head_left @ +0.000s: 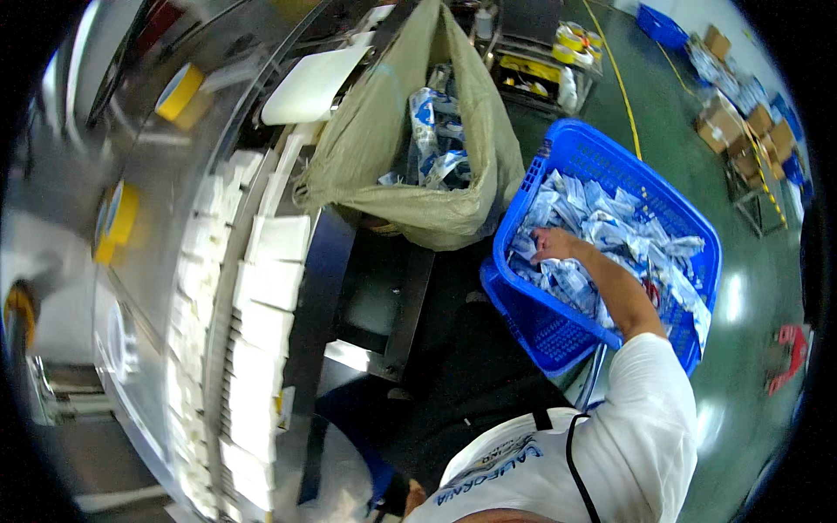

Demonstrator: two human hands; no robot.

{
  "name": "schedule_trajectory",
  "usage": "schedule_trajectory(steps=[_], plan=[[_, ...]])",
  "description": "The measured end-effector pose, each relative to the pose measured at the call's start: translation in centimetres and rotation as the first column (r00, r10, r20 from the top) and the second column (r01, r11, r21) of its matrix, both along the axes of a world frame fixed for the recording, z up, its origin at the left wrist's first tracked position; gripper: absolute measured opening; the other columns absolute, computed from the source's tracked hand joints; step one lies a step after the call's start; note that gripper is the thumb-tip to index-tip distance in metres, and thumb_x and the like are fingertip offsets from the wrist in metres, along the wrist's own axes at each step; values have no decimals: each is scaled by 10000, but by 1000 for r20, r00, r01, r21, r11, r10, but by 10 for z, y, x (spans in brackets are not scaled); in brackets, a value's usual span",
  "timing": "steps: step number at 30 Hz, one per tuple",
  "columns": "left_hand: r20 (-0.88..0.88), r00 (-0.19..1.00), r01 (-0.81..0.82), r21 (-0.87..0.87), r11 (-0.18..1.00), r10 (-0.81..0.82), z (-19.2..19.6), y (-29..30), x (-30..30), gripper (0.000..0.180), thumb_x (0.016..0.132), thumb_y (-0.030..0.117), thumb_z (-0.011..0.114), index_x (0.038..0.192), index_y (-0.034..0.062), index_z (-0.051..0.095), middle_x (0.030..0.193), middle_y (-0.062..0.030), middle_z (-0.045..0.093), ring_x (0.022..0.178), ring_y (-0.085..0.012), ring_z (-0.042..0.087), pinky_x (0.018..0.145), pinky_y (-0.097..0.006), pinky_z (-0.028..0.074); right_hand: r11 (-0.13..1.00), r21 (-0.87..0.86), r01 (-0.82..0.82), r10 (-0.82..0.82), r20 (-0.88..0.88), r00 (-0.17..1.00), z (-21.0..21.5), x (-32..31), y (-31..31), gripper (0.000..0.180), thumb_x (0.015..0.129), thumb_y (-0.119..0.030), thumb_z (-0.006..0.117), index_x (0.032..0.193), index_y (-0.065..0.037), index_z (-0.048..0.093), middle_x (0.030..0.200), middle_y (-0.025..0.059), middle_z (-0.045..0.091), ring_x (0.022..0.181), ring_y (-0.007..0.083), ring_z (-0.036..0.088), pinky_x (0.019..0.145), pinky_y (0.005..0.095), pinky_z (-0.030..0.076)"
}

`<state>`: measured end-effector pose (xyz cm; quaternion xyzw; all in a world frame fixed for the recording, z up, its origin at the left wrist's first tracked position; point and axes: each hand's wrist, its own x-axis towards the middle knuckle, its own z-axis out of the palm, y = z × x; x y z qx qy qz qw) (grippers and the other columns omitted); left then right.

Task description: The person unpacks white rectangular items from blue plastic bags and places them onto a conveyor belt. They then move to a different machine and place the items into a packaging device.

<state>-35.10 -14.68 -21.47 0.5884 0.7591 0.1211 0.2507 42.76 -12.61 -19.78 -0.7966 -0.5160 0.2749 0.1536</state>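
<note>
right hand: buried in white-blue packets, fingers' grip hidden, can't tell
packets: piled around fingers inside blue basket

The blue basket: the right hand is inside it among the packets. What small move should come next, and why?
Probably close the fingers on a few packets and lift them out. The right hand lies on the heap inside the blue basket, and whether it grips any yet cannot be told. The left hand is out of view.
</note>
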Motion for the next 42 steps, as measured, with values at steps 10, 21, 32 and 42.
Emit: schedule_trajectory(steps=[10,21,32,42], plan=[[177,963,-229,157,961,201,23,-60,-44,318,865,249,684,664,2,673,572,-131,594,553,-266,572,562,-421,465,872,-256,417,-201,590,782,-42,123,-22,775,1012,-593,509,1421,64,534,1403,251,608,1306,406,584,1177,612,320],[532,679,422,283,861,-507,248,80,236,192,987,92,681,1169,37,707,1164,-121,725,1061,-206,707,913,-334,566,712,547,439,-537,22,844,83,58,-76,355,1006,-244,603,1146,79,657,889,219,718,769,284,681,725,420,539],[991,108,464,-121,877,80,216,42,365,300,1084,222,594,1293,6,602,1193,-102,697,1068,-200,689,925,-427,587,892,373,256,-6,-557,830,201,-228,-122,311,1120,-275,470,1083,-25,650,799,78,679,655,165,659,574,320,535],[979,139,385,-191,903,148,206,48,333,337,1093,286,574,1304,23,585,1161,-104,680,985,-199,702,858,-401,605,674,-340,656,-411,565,716,32,-5,-348,252,938,-234,610,1029,-26,720,1008,217,753,964,395,731,792,537,584]])
